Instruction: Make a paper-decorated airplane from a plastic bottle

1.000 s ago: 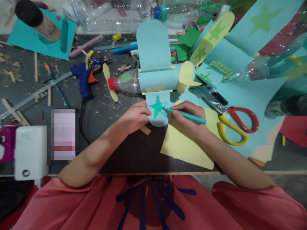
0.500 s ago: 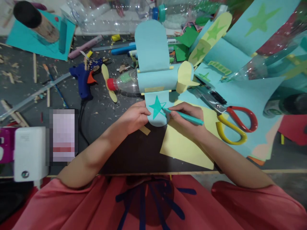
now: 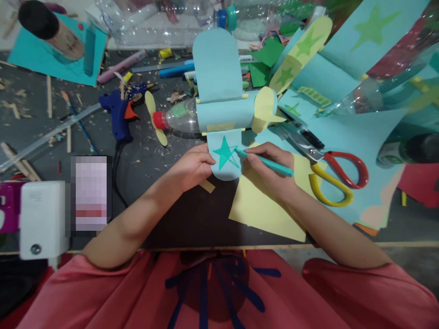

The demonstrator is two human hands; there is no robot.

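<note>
The right hand [image 3: 270, 167] is gripping a green pen [image 3: 265, 162], maybe touching the star [image 3: 224, 154]. The left hand [image 3: 192, 167] is pinching the paper wing [image 3: 224, 153].

Blue glue gun [image 3: 118, 114] lies ctr-left on a dark worktable [image 3: 27, 128] strewn w/ wood sticks [image 3: 50, 93] & shavings. Red-and-yellow scissors [image 3: 318, 157] rest at right on light-blue paper [image 3: 360, 132], beside a yellow sheet [image 3: 260, 205]. Cardboard tube [image 3: 51, 29] back left; clear plastic bottles [image 3: 154, 23] along far edge; white adapter [image 3: 43, 219] front left.
</note>
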